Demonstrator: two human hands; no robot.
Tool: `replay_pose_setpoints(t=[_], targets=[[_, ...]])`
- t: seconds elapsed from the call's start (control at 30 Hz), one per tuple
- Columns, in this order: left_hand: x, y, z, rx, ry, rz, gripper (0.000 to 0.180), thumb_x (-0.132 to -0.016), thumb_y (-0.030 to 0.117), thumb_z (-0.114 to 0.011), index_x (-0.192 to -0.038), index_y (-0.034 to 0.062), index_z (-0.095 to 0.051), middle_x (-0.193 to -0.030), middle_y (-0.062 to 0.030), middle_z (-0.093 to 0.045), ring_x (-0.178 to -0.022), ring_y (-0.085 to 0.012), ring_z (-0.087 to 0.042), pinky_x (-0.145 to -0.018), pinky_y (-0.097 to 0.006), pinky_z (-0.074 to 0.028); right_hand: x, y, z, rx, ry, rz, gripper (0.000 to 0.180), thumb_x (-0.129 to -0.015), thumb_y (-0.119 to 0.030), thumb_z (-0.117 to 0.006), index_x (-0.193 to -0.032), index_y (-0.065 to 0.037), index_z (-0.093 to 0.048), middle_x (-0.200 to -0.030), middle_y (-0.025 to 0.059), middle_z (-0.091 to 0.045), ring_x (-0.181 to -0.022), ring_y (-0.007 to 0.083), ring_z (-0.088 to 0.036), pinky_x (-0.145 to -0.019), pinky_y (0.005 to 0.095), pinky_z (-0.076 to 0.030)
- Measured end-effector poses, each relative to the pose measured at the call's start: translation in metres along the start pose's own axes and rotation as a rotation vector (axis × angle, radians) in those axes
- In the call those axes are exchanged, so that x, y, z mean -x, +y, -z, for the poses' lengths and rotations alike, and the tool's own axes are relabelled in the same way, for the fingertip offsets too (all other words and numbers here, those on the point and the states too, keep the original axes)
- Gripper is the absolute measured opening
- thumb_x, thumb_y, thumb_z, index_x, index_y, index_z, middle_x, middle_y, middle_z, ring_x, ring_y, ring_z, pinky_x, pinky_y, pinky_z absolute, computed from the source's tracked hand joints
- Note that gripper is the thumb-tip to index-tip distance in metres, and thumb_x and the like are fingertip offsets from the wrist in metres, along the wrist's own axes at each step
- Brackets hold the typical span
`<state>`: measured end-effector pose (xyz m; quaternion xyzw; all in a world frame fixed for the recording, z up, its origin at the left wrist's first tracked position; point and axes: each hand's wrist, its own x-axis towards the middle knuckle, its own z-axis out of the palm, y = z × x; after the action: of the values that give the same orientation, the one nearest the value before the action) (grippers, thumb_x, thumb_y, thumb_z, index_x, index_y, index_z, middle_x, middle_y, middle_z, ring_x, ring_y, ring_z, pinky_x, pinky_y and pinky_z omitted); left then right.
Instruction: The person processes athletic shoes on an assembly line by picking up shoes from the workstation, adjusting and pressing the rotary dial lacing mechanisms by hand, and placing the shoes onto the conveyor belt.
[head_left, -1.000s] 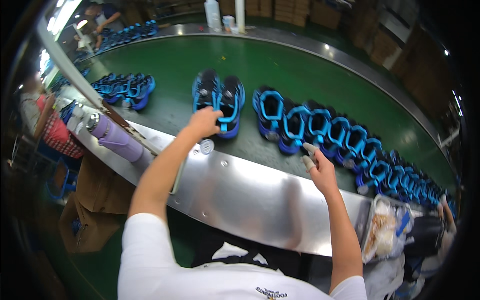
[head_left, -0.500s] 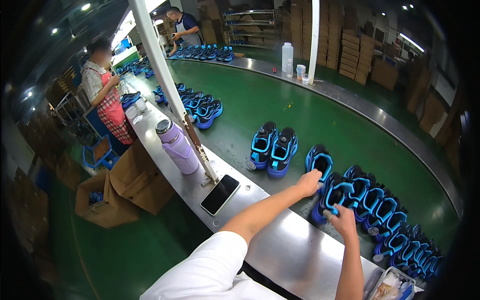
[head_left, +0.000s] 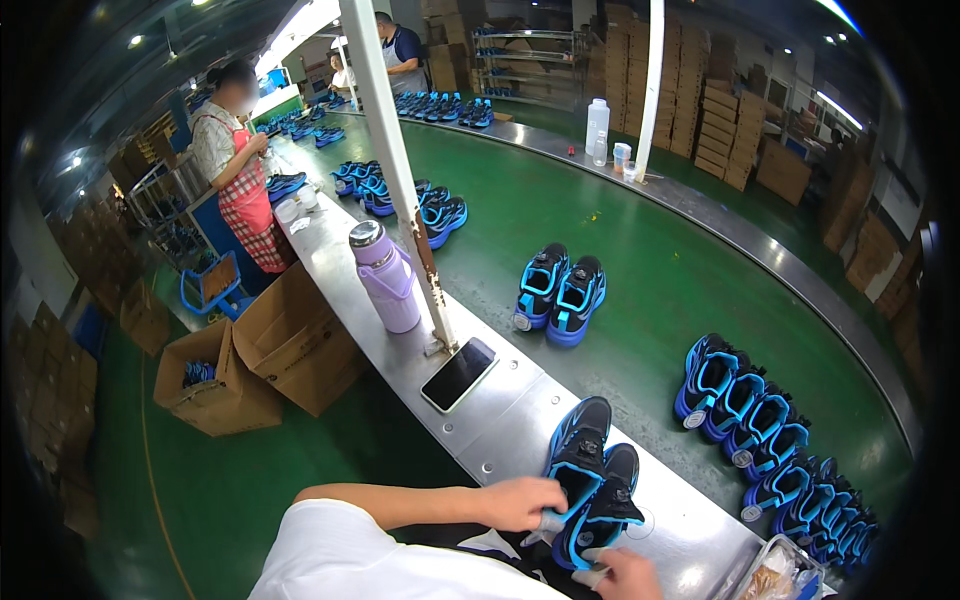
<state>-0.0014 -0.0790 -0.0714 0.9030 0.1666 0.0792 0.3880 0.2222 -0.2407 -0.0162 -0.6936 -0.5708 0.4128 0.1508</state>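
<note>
Two black and blue sneakers stand side by side on the metal ledge close in front of me, toes pointing away. My left hand (head_left: 522,503) is closed at the heel of the left sneaker (head_left: 583,428), with pale covers on some fingertips. Lower down, my right hand (head_left: 628,576) pinches the heel of the right sneaker (head_left: 618,475); its fingers also have pale coverings. Another pair of sneakers (head_left: 575,305) stands on the green belt (head_left: 610,375) beyond the ledge, and a row of several more sneakers (head_left: 745,400) lines the belt at the right.
On the metal ledge (head_left: 520,400) are a black-screened phone (head_left: 459,375) and a purple flask (head_left: 387,280), beside a white post (head_left: 400,180). A clear tray (head_left: 775,572) sits at the lower right. Open cardboard boxes (head_left: 300,350) stand left. Co-workers, one in a checked apron (head_left: 245,205), stand farther along.
Both hands have drawn the two sneakers from the belt toward me onto the metal ledge, setting them side by side. The view has shifted slightly.
</note>
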Motion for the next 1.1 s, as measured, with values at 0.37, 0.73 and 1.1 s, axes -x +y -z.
replay_pose_setpoints(t=[0.37,0.73,1.1], targets=[[-0.063,-0.008,0.016,-0.204,0.383,-0.054,0.045,-0.072,0.004,-0.069,-0.115,0.0082,-0.059,-0.107,-0.0119,-0.057,-0.104,-0.0347,-0.054,-0.088,-0.042,-0.046,-0.052,0.033,0.002,0.202,0.525,0.329,0.063,-0.062,0.008,-0.071,-0.122,-0.007,-0.062,-0.109,0.0156,-0.06,-0.098,0.0343,-0.057,-0.083,0.0405,-0.048],[-0.054,0.003,-0.013,-0.298,0.565,0.111,0.048,-0.071,-0.003,-0.066,-0.117,0.0091,-0.056,-0.099,-0.0117,-0.055,-0.092,-0.0336,-0.058,-0.074,-0.043,-0.051,-0.063,0.014,0.001,0.165,0.603,0.447,0.042,-0.062,0.002,-0.074,-0.102,-0.007,-0.068,-0.094,0.0124,-0.065,-0.084,0.0322,-0.064,-0.074,0.037,-0.053],[-0.039,0.024,-0.003,-0.088,0.343,0.048,0.049,-0.067,-0.004,-0.061,-0.111,0.018,-0.062,-0.127,-0.0121,-0.05,-0.107,-0.0387,-0.05,-0.094,-0.046,-0.044,-0.022,-0.03,0.013,0.259,0.479,0.313,0.049,-0.061,-0.004,-0.077,-0.107,-0.012,-0.066,-0.101,0.0146,-0.059,-0.093,0.0346,-0.06,-0.077,0.042,-0.051]])
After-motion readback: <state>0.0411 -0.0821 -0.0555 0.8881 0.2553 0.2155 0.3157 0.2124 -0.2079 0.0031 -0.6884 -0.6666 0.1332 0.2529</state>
